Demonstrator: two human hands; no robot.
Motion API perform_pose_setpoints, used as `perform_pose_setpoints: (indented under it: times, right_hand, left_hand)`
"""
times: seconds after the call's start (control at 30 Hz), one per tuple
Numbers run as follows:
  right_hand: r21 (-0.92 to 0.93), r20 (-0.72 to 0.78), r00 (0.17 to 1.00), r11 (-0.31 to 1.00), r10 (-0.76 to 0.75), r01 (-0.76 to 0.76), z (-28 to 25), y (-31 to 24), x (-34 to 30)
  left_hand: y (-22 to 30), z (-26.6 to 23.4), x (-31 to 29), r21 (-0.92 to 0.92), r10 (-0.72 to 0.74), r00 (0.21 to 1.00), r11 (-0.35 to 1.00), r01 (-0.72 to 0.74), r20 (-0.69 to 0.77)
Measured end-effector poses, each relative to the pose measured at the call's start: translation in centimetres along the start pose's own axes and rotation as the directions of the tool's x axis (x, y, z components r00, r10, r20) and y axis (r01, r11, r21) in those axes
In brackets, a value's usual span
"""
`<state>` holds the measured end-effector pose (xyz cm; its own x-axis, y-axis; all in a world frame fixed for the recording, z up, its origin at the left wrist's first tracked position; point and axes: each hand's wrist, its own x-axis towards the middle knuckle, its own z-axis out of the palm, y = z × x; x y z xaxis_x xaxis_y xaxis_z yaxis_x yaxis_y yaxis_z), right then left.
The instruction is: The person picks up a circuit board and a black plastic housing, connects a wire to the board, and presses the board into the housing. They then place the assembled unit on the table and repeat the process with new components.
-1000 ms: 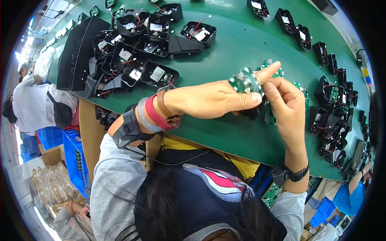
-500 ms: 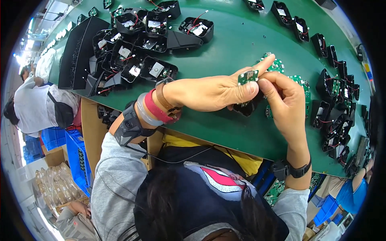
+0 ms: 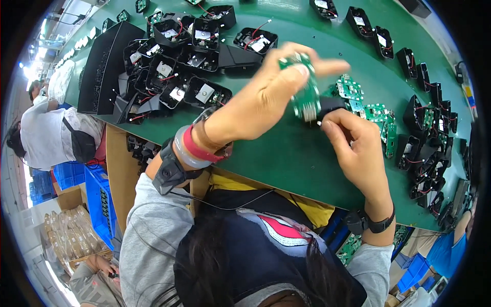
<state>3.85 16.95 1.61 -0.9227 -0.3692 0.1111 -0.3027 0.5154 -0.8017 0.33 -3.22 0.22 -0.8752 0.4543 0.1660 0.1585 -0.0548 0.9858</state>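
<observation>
Circuit board (image 3: pixel 306 97): small green one, held up above the green table (image 3: pixel 286 158), roughly over the middle of the bench edge, in front of the person's chest.
Board axis: long side runs roughly up-down in the head view, tilted a little; top end near the left fingertips, bottom end toward the right hand.
Left hand (image 3: pixel 266 100): pinching the board's upper part between thumb and fingers; index finger stretched out to the right past the board's top. Wrist bent, forearm coming in from lower left, red and grey bands on the wrist.
Right hand (image 3: pixel 358 151): just below and right of the board, fingers curled, tips touching a small black part (image 3: pixel 330 105) at the board's lower edge. Grip on that part looks like a pinch; thumb side is hidden, can't confirm.
Nearer hand: left has the board; right meets it from below.
Loose boards (image 3: pixel 363 102): more green ones lie flat on the table just behind the hands.
Black housings (image 3: pixel 204 94): open shells with red wires, clustered upper left, another row along the right rim.
</observation>
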Motion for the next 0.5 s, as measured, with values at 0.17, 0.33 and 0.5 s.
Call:
perform_pose_setpoints:
  times: [0.17, 0.33, 0.5]
  right_hand:
    - [0.103, 0.089, 0.990, 0.987, 0.111, -0.120, 0.3, -0.3, 0.0]
    - [0.527, -0.059, 0.988, 0.845, 0.146, -0.093, 0.8, -0.3, 0.3]
    - [0.635, -0.008, 0.996, 0.770, 0.086, -0.062, 1.0, 0.5, -0.1]
  left_hand:
    - [2.7, -0.8, 0.1, -0.059, -0.123, 0.992, 0.991, 0.121, -0.032]
    - [1.6, -0.2, 0.6, -0.255, -0.269, 0.953, 0.920, 0.297, 0.139]
    - [1.3, -0.1, 0.8, -0.361, -0.347, 0.922, 0.849, 0.386, 0.171]
